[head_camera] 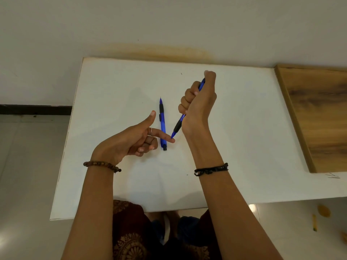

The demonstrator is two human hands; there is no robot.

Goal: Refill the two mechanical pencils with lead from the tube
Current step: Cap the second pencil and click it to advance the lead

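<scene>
At a white rectangular worktop point(234, 128), a person's right hand point(200, 104) clenches a blue plastic mechanical pencil with a black grip point(177, 127), thumb on its top, tip pressed against the extended index finger of the left hand point(131, 139), whose other fingers curl loosely, holding nothing. A second matching blue pencil point(162, 124) lies on the worktop just beside that finger.

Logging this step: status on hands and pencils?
Right hand fisted on one blue pencil, tip against left hand index fingertip. Second pencil flat on white table. Lead tube not visible. Nothing obstructing.
</scene>
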